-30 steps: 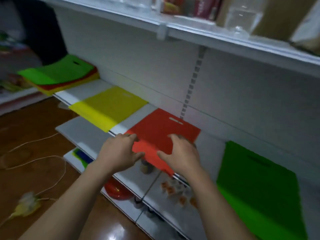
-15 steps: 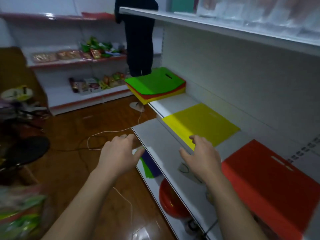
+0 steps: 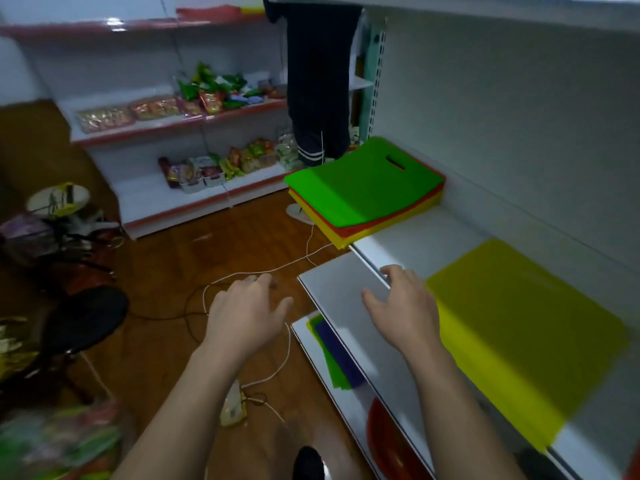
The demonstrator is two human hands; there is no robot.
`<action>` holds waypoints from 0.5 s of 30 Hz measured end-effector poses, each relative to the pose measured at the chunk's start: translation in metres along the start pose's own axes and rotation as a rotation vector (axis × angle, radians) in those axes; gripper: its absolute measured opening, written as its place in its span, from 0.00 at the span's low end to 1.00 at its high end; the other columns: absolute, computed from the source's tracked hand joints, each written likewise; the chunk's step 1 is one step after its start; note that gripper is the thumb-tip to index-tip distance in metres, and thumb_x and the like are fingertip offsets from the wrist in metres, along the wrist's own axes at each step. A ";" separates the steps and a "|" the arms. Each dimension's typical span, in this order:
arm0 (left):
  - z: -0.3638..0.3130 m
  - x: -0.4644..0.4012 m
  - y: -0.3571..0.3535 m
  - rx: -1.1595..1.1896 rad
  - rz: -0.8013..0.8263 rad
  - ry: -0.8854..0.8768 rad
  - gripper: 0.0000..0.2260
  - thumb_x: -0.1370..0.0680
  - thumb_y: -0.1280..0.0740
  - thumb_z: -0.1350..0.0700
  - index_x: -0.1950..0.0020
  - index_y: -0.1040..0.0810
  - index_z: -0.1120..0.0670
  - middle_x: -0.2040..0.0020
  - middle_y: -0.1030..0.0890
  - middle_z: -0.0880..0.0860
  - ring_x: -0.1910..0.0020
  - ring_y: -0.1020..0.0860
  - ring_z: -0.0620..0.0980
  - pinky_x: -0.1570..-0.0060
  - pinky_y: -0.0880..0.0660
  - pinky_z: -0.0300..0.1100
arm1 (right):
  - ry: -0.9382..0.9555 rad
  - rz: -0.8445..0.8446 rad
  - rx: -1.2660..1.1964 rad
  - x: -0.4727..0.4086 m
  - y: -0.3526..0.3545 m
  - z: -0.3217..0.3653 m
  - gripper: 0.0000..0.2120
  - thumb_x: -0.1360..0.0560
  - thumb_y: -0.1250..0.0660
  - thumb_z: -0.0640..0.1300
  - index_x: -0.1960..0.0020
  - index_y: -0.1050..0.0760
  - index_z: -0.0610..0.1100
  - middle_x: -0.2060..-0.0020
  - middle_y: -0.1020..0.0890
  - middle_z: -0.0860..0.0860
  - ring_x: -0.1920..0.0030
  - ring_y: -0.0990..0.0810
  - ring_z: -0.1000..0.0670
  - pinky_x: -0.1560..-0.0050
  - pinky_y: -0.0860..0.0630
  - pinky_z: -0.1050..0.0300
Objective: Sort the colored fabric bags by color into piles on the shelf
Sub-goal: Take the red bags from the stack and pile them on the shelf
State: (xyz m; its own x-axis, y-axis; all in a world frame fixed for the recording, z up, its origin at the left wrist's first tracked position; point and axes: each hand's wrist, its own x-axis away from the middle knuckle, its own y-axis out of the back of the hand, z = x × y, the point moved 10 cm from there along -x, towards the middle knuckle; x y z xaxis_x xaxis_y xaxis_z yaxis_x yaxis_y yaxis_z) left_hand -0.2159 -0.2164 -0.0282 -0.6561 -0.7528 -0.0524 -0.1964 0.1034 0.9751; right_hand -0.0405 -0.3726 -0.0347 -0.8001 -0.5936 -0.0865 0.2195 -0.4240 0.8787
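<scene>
A mixed stack of fabric bags [image 3: 363, 188], green on top with red and yellow beneath, lies at the far end of the white shelf [image 3: 422, 237]. A yellow bag pile [image 3: 519, 327] lies flat on the same shelf at the right. My left hand [image 3: 246, 313] hovers over the floor, fingers relaxed and holding nothing. My right hand [image 3: 405, 306] is spread over the lower shelf board [image 3: 343, 282], its fingertips near the upper shelf's front edge, just left of the yellow pile. It holds nothing.
Green and blue bags [image 3: 332, 355] lie on the lowest shelf below. A person in dark trousers [image 3: 318, 81] stands beyond the mixed stack. White cords [image 3: 277, 271] run across the wooden floor. Snack shelves [image 3: 194, 133] line the back wall; a dark stool [image 3: 86, 317] stands at left.
My view has swung left along the shelf; the red and green piles have left the frame. Both hands let go of the red bag and moved left, now empty near the yellow pile.
</scene>
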 end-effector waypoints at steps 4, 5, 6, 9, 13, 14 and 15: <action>-0.007 -0.073 -0.006 -0.011 0.031 -0.072 0.20 0.22 0.40 0.39 0.36 0.27 0.48 0.41 0.22 0.48 0.43 0.24 0.48 0.44 0.23 0.48 | -0.099 0.005 -0.058 -0.053 -0.021 0.001 0.20 0.25 0.36 0.52 0.35 0.29 0.45 0.42 0.24 0.46 0.40 0.27 0.44 0.41 0.30 0.49; -0.009 -0.091 -0.007 -0.016 0.034 -0.095 0.20 0.22 0.40 0.39 0.35 0.27 0.48 0.41 0.22 0.48 0.43 0.24 0.48 0.44 0.23 0.47 | -0.117 0.005 -0.059 -0.065 -0.024 0.000 0.20 0.25 0.36 0.52 0.35 0.29 0.45 0.42 0.23 0.46 0.40 0.27 0.44 0.41 0.30 0.49; -0.011 -0.107 -0.008 -0.023 0.034 -0.116 0.20 0.21 0.40 0.39 0.35 0.27 0.48 0.41 0.22 0.48 0.43 0.24 0.48 0.44 0.24 0.47 | -0.136 0.007 -0.052 -0.077 -0.028 -0.002 0.20 0.25 0.36 0.52 0.36 0.28 0.45 0.41 0.23 0.45 0.40 0.27 0.43 0.41 0.30 0.49; -0.010 -0.145 -0.006 -0.046 0.030 -0.135 0.19 0.21 0.40 0.40 0.36 0.26 0.50 0.42 0.21 0.50 0.42 0.24 0.50 0.43 0.25 0.48 | -0.198 0.021 0.002 -0.102 -0.032 -0.008 0.19 0.24 0.38 0.53 0.37 0.29 0.44 0.41 0.24 0.45 0.40 0.26 0.43 0.44 0.29 0.50; -0.020 -0.191 0.000 -0.032 0.008 -0.163 0.19 0.21 0.39 0.42 0.37 0.26 0.52 0.43 0.21 0.52 0.44 0.24 0.52 0.44 0.25 0.50 | -0.279 0.019 -0.022 -0.124 -0.033 -0.016 0.19 0.22 0.41 0.51 0.34 0.30 0.43 0.40 0.25 0.43 0.40 0.26 0.41 0.44 0.29 0.50; -0.025 -0.202 0.003 -0.020 -0.006 -0.181 0.18 0.21 0.39 0.43 0.37 0.25 0.53 0.44 0.21 0.53 0.44 0.24 0.53 0.45 0.25 0.50 | -0.302 0.005 -0.030 -0.130 -0.032 -0.018 0.18 0.21 0.42 0.51 0.35 0.30 0.43 0.40 0.25 0.43 0.40 0.26 0.41 0.44 0.29 0.50; -0.031 -0.213 0.004 -0.007 -0.011 -0.204 0.18 0.21 0.39 0.44 0.38 0.25 0.53 0.45 0.21 0.53 0.45 0.24 0.53 0.46 0.25 0.50 | -0.331 -0.013 -0.024 -0.135 -0.029 -0.021 0.18 0.21 0.43 0.51 0.36 0.29 0.42 0.41 0.24 0.42 0.41 0.26 0.40 0.45 0.29 0.50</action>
State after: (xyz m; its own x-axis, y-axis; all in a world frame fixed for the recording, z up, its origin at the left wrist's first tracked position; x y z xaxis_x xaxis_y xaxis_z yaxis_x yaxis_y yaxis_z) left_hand -0.0540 -0.0763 -0.0068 -0.7880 -0.6067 -0.1050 -0.1999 0.0908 0.9756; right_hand 0.0732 -0.2944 -0.0588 -0.9401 -0.3350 0.0635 0.2184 -0.4487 0.8666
